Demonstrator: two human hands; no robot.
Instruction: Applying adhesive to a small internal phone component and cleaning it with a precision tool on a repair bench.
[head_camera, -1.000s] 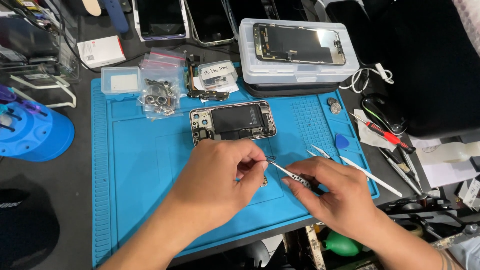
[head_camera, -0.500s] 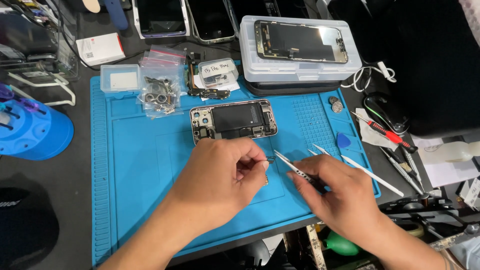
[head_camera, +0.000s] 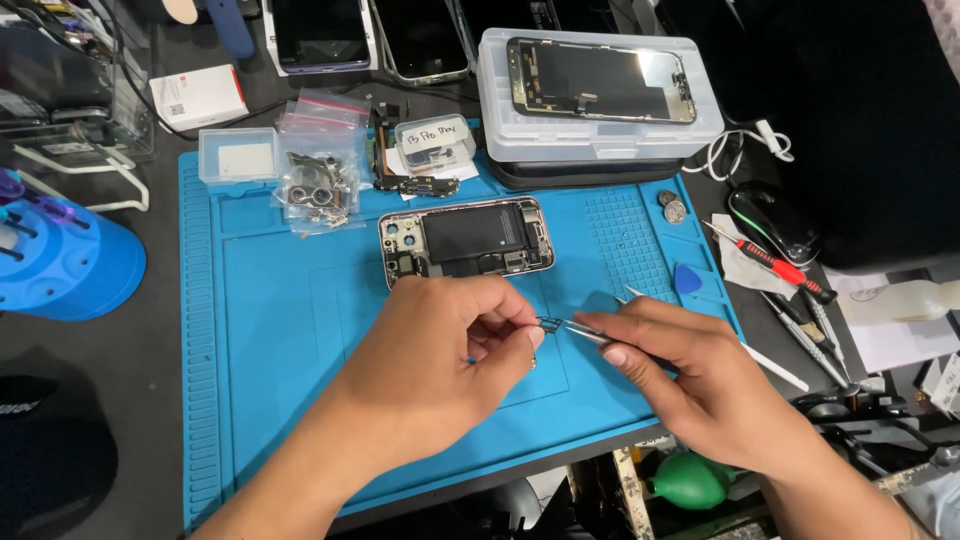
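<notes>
An opened phone body (head_camera: 466, 239) lies face up on the blue work mat (head_camera: 270, 330), its battery and boards showing. Just in front of it my left hand (head_camera: 440, 365) pinches a tiny part between thumb and fingertips. My right hand (head_camera: 690, 380) grips metal tweezers (head_camera: 572, 328), whose tips meet the left fingertips at that small part. Both hands hover over the mat's near middle.
Clear bags of small parts (head_camera: 318, 190) and a small clear box (head_camera: 238, 155) sit at the mat's back left. A plastic case with a phone screen on top (head_camera: 598, 95) stands behind. Screwdrivers (head_camera: 775, 265), a blue pick (head_camera: 687, 280), two coins (head_camera: 672, 206) and a blue tool holder (head_camera: 60, 255) flank the mat.
The two hands have drawn closer together. The tweezers' tips have come up to the left fingertips. The phone body has not moved.
</notes>
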